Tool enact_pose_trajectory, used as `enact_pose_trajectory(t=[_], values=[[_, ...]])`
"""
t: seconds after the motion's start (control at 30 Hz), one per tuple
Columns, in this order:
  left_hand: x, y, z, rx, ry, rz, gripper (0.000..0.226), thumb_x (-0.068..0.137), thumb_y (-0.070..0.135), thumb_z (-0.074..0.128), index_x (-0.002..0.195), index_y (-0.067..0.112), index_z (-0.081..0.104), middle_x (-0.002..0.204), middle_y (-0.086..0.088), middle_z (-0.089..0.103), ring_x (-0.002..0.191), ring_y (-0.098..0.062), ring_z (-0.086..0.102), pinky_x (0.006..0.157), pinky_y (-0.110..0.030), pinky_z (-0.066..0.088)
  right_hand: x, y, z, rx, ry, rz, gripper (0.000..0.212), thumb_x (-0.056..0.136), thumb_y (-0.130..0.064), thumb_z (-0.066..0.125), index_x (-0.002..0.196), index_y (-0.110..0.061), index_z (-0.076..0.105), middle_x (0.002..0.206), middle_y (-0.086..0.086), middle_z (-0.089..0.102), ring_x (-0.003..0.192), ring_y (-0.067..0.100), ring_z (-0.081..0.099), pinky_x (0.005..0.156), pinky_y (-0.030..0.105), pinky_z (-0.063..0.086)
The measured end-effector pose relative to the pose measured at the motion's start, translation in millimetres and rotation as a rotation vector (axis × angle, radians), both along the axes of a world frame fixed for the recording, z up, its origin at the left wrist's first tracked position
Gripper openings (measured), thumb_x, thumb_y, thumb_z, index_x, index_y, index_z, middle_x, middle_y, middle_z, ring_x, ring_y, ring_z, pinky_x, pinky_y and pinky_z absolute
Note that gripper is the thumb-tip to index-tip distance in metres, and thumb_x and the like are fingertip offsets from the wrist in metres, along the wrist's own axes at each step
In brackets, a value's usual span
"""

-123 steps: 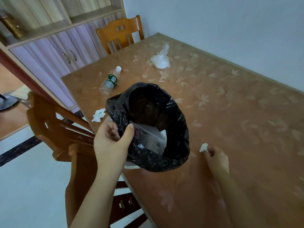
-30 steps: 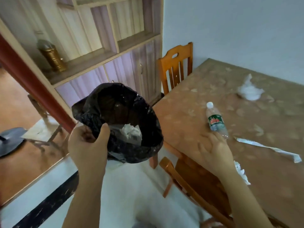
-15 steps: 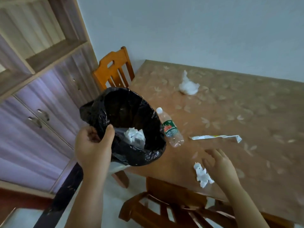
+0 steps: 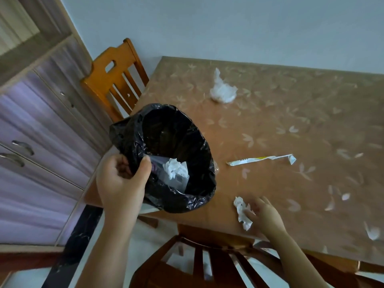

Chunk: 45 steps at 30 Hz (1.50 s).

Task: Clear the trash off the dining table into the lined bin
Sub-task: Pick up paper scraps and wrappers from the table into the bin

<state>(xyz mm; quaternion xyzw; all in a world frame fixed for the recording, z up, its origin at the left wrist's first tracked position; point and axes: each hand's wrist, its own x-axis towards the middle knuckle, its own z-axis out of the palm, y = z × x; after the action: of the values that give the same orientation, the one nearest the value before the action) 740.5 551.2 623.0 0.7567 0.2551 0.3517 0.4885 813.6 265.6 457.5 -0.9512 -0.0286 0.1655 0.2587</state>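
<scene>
1. A person's left hand (image 4: pixel 122 181) grips the rim of the lined bin (image 4: pixel 166 156), thumb hooked over the black liner, holding it tilted above the table's left edge.
2. The right hand (image 4: pixel 262 213), fingers spread and closed on nothing, rests on a crumpled tissue (image 4: pixel 242 213) near the front edge of the dining table (image 4: pixel 311 121); it does not appear to have pinched it yet.
3. Progress looks partial: the bin already holds a wad of white paper (image 4: pixel 175 168) and a clear wrapper (image 4: pixel 180 180).
4. Still to clear: the tissue under the right hand, a long torn wrapper strip (image 4: pixel 261 159) mid-table, a bunched white plastic bag (image 4: pixel 222 91) toward the far edge, and a small white scrap (image 4: pixel 372 233) by the front right edge.
5. Something clear shows just past the bin's right rim; what it is cannot be told.
6. The table wears a brown covering printed with pale leaves.
7. One wooden chair (image 4: pixel 116 77) stands at the table's far left corner, another chair back (image 4: pixel 207 265) at its front edge.
8. A cabinet (image 4: pixel 41 125) with metal handles lines the left side of the room; a plain pale wall backs the table.
</scene>
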Motion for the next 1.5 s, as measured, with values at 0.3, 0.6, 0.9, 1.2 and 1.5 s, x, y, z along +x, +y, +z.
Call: enact_pose_trajectory(t=[0.3,0.6,0.9,1.2,1.5], values=[[-13,2,-3,-0.077,-0.004,0.014,0.020,0.077,0.018,0.069,0.066,0.022,0.053,0.059,0.008,0.054,0.051,0.002,0.050,0.048,-0.012,0.041,-1,15,-17,0.060,0.033,0.028,0.018,0.083,-0.021,0.059,0.099,-0.012,0.060,0.101,0.002,0.050,0.092,0.025,0.054,0.071,0.025,0.039],[-18,0,2,-0.112,-0.011,0.027,0.017,0.075,0.025,0.069,0.068,0.025,0.053,0.061,0.009,0.053,0.050,0.005,0.049,0.052,-0.020,0.041,-4,16,0,0.293,0.007,-0.111,0.015,0.081,-0.016,0.058,0.067,-0.021,0.057,0.074,0.002,0.059,0.068,0.016,0.056,0.054,0.019,0.038],[-15,-5,18,-0.052,-0.058,-0.052,0.023,0.076,0.021,0.068,0.061,0.034,0.057,0.057,0.021,0.060,0.052,0.004,0.052,0.051,-0.016,0.042,28,32,106,0.580,-0.320,-0.190,0.014,0.079,-0.017,0.063,0.067,-0.020,0.057,0.061,-0.004,0.056,0.053,0.002,0.050,0.050,0.006,0.038],[-9,-18,29,0.042,-0.048,-0.034,0.025,0.060,0.052,0.060,0.069,0.029,0.055,0.059,-0.007,0.058,0.057,-0.025,0.056,0.054,-0.050,0.050,26,103,179,0.829,-0.314,0.127,0.021,0.078,-0.014,0.067,0.071,-0.032,0.059,0.067,-0.009,0.059,0.056,-0.002,0.052,0.054,0.007,0.041],[0,-29,29,0.078,-0.010,-0.035,0.021,0.065,0.047,0.063,0.069,0.028,0.055,0.059,-0.004,0.058,0.054,-0.015,0.054,0.053,-0.046,0.049,42,74,152,0.930,-0.224,0.068,0.025,0.080,-0.010,0.064,0.083,-0.035,0.065,0.087,-0.003,0.071,0.081,0.019,0.066,0.073,0.025,0.053]])
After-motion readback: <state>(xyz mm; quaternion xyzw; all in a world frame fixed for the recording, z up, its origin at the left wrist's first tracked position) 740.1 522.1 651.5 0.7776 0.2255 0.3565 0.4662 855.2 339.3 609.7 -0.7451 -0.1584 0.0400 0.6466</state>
